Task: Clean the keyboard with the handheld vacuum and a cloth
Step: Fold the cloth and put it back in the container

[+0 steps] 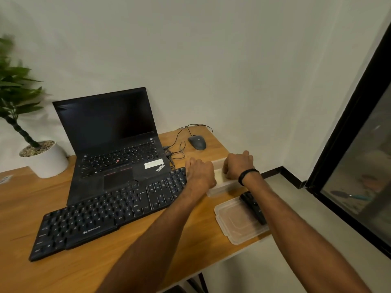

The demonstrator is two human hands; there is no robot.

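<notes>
Both hands grip a clear box [220,190] at the desk's [63,269] right end: left hand [201,174] curled over its left side, right hand [238,166] over its right, a black band [247,175] on that wrist. Something pale [219,175] lies inside between them; whether it is cloth I cannot tell. The keyboard [110,212] lies slantwise just left of the box, overlapping the laptop's [114,144] front edge. Nearer, a clear lid [234,220] lies flat with a black device [252,206] at its right edge, partly hidden by the forearm. A mouse [197,142] sits behind; a potted plant [42,157] stands far left.

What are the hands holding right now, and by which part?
The clear plastic container: the left hand grips its left side, the right hand its right side.
</notes>
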